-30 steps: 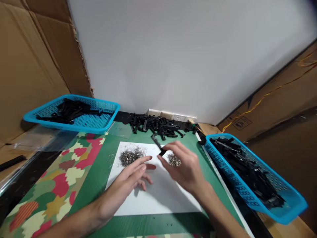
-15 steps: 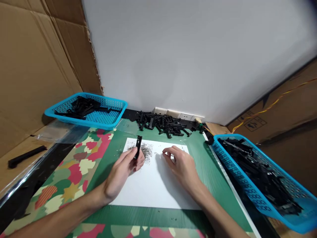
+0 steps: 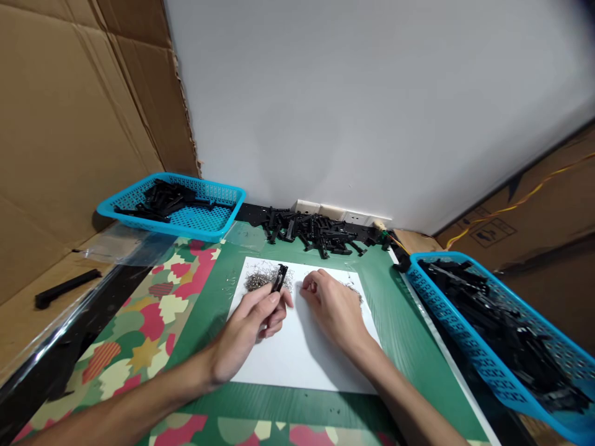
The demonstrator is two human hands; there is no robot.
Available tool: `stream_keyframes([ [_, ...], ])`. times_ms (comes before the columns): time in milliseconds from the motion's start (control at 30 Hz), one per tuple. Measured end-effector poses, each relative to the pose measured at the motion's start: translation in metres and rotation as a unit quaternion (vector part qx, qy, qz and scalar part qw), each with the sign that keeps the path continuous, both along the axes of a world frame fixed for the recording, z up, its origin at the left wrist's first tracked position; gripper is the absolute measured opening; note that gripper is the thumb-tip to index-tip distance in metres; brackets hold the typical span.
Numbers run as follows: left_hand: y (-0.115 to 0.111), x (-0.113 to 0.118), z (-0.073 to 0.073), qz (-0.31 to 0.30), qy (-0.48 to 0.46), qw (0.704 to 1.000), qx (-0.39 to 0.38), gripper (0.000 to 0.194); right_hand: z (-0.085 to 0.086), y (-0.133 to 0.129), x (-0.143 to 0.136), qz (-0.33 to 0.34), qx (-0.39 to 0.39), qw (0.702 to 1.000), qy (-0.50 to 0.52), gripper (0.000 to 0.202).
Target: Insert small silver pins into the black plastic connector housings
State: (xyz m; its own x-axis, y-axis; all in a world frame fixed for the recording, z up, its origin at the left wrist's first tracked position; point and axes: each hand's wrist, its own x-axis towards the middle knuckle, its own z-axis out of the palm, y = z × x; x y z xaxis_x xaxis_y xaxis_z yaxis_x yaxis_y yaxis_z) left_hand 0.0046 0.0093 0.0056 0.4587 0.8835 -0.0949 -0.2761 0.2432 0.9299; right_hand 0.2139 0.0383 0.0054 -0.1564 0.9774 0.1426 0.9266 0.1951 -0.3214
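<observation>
The left hand (image 3: 253,317) grips a black plastic piece (image 3: 279,279) between thumb and fingers, above the white paper (image 3: 297,362). Its lower end is hidden by these fingers. The right hand (image 3: 335,308) has bent fingers; I cannot tell if they pinch something. It partly covers a small metal heap (image 3: 356,291). Beyond both hands lie many black pieces (image 3: 316,234). Right of them, a blue basket (image 3: 458,337) is cut off.

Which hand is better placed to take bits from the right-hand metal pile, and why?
Probably the right hand: it is nearer the pile, though whether it holds anything is unclear. The left hand holds a black part, farther from that pile.
</observation>
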Motion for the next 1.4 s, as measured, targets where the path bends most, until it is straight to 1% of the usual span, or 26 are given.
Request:
stream_keyframes([
  [100, 0.001, 0.002, 0.002, 0.015, -0.006, 1.0, 0.004, 0.038, 0.008, -0.004, 0.005, 0.01, -0.007, 0.999, 0.039, 0.008],
  [167, 0.002, 0.003, 0.003, 0.024, -0.003, 1.0, 0.008, 0.039, 0.012, -0.006, 0.009, 0.004, -0.018, 0.997, 0.071, 0.009],
  [300, 0.005, 0.003, 0.002, 0.046, 0.005, 0.999, 0.017, 0.038, 0.014, -0.005, 0.019, -0.009, -0.019, 0.988, 0.153, 0.007],
  [400, 0.006, 0.003, 0.002, 0.048, 0.018, 0.999, 0.014, 0.039, 0.012, -0.003, 0.024, -0.009, -0.031, 0.973, 0.229, 0.014],
  [467, 0.006, 0.002, 0.002, 0.046, 0.031, 0.998, 0.019, 0.038, 0.012, -0.004, 0.024, -0.001, -0.049, 0.956, 0.289, 0.02],
  [567, 0.008, 0.0, 0.002, 0.051, 0.049, 0.997, 0.027, 0.039, 0.016, -0.008, 0.023, 0.02, -0.055, 0.934, 0.352, 0.021],
  [667, 0.011, -0.002, 0.003, 0.054, 0.071, 0.996, 0.032, 0.042, 0.023, -0.013, 0.021, 0.052, -0.029, 0.94, 0.337, 0.015],
  [767, 0.011, -0.004, 0.004, 0.042, 0.078, 0.995, 0.036, 0.039, 0.029, -0.018, 0.017, 0.094, -0.015, 0.945, 0.314, 0.016],
  [867, 0.009, -0.003, 0.006, 0.033, 0.074, 0.996, 0.031, 0.032, 0.032, -0.023, 0.012, 0.141, -0.024, 0.935, 0.323, 0.014],
  [933, 0.007, -0.002, 0.007, 0.02, 0.075, 0.997, 0.023, 0.031, 0.032, -0.026, 0.009, 0.165, -0.041, 0.926, 0.337, 0.014],
  [1033, 0.004, 0.001, 0.006, -0.01, 0.083, 0.996, 0.016, 0.034, 0.03, -0.029, 0.005, 0.169, -0.074, 0.915, 0.358, 0.017],
  [1100, 0.002, 0.002, 0.004, -0.02, 0.084, 0.996, 0.013, 0.034, 0.028, -0.03, 0.003, 0.166, -0.081, 0.914, 0.361, 0.017],
  [1200, 0.001, 0.003, 0.0, -0.017, 0.074, 0.997, 0.01, 0.032, 0.026, -0.03, 0.002, 0.177, -0.067, 0.919, 0.347, 0.013],
  [1267, 0.0, 0.003, -0.001, -0.015, 0.069, 0.997, 0.008, 0.031, 0.024, -0.029, 0.002, 0.193, -0.05, 0.921, 0.335, 0.016],
  [1400, 0.001, 0.001, 0.001, -0.026, 0.06, 0.998, -0.012, 0.027, 0.024, -0.028, 0.003, 0.203, -0.015, 0.915, 0.349, 0.019],
])
